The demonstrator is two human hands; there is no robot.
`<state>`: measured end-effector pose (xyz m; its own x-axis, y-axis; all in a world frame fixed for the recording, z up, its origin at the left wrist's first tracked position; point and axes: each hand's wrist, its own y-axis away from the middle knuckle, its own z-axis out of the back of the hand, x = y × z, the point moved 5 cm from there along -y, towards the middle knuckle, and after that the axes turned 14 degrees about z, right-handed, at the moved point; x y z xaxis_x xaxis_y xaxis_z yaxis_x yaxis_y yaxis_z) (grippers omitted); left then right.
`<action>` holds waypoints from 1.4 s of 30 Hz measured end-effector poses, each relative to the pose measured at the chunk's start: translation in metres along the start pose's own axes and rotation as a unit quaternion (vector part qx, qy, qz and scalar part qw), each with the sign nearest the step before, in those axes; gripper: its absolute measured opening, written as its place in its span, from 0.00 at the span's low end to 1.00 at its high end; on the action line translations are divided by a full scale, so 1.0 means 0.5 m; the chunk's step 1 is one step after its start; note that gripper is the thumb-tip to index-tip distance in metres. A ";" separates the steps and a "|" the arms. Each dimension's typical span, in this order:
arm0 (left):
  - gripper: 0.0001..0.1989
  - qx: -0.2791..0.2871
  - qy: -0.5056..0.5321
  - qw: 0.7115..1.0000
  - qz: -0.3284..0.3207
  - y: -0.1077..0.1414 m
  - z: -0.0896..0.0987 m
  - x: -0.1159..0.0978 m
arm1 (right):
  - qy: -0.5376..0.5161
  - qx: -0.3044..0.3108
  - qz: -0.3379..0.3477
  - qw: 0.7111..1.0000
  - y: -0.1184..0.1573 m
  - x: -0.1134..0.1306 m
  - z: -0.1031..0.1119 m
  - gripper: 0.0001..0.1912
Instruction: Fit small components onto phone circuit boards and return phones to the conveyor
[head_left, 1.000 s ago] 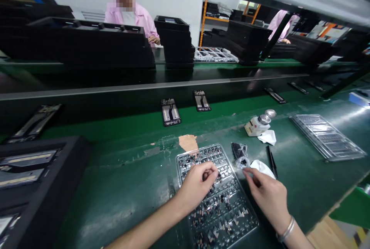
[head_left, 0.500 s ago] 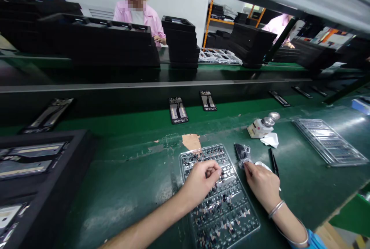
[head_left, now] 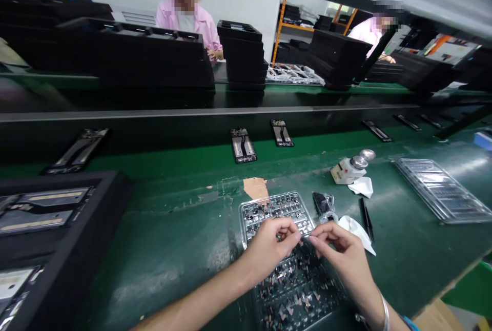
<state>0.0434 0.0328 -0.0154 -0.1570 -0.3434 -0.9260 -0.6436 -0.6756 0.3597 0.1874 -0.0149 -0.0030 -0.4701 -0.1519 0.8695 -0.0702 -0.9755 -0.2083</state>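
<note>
Left hand [head_left: 280, 240] and right hand [head_left: 340, 249]: grips pinched closed, nearly meeting over clear tray [head_left: 330, 304]; held item indiscernible. Tray transparent, bearing rows of small parts [head_left: 286, 269].

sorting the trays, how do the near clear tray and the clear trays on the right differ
The near tray has rows of small pockets, the right trays long, narrow slots. The near tray shows one rim, the right trays several layered edges. Both are clear and lie flat on the green table.
</note>
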 end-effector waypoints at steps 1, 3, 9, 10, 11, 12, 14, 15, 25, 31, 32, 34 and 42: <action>0.08 0.001 0.000 1.000 0.000 0.001 -0.001 0.000 | -0.026 0.001 -0.009 1.000 -0.002 0.001 -0.007 0.08; 0.08 0.001 -0.001 1.000 -0.002 0.002 -0.002 -0.002 | -0.062 0.001 -0.021 0.998 -0.004 -0.001 -0.015 0.09; 0.07 -0.014 -0.008 1.000 -0.006 0.001 -0.002 -0.010 | -0.055 0.004 0.000 0.998 -0.003 -0.002 -0.017 0.07; 0.07 -0.016 -0.008 1.000 -0.004 0.000 -0.001 -0.010 | -0.040 0.004 0.013 0.999 -0.002 0.002 -0.016 0.06; 0.07 -0.018 -0.008 1.000 -0.002 0.001 0.000 -0.011 | -0.024 0.002 0.029 0.999 -0.001 0.006 -0.015 0.06; 0.07 -0.020 -0.008 1.000 0.000 0.001 0.000 -0.012 | -0.008 0.000 0.047 0.999 0.000 0.011 -0.014 0.05; 0.07 -0.022 -0.009 1.000 0.003 0.003 0.001 -0.013 | 0.020 -0.003 0.081 0.996 0.004 0.020 -0.014 0.05; 0.07 -0.022 -0.010 1.000 0.003 0.003 0.001 -0.014 | 0.031 -0.004 0.093 0.995 0.006 0.022 -0.014 0.04; 0.07 -0.021 -0.010 1.000 -0.002 0.004 0.002 -0.012 | 0.059 -0.028 0.136 0.989 0.010 0.021 -0.012 0.01; 0.07 -0.011 0.012 1.000 0.012 -0.001 0.005 -0.007 | 0.096 -0.020 0.299 0.949 0.019 0.063 -0.015 0.12; 0.07 -0.007 0.015 1.000 0.016 -0.001 0.005 -0.006 | 0.104 -0.019 0.318 0.942 0.022 0.067 -0.015 0.13; 0.08 -0.001 0.017 1.000 0.021 -0.001 0.004 -0.004 | 0.116 -0.025 0.327 0.938 0.025 0.067 -0.015 0.14; 0.07 -0.012 0.008 1.000 0.013 0.002 0.005 -0.010 | 0.116 -0.027 0.299 0.947 0.028 0.056 -0.021 0.13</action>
<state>0.0419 0.0354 -0.0107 -0.1609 -0.3709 -0.9146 -0.6220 -0.6814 0.3857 0.1641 -0.0312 0.0138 -0.6204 -0.6296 0.4676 0.2288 -0.7156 -0.6600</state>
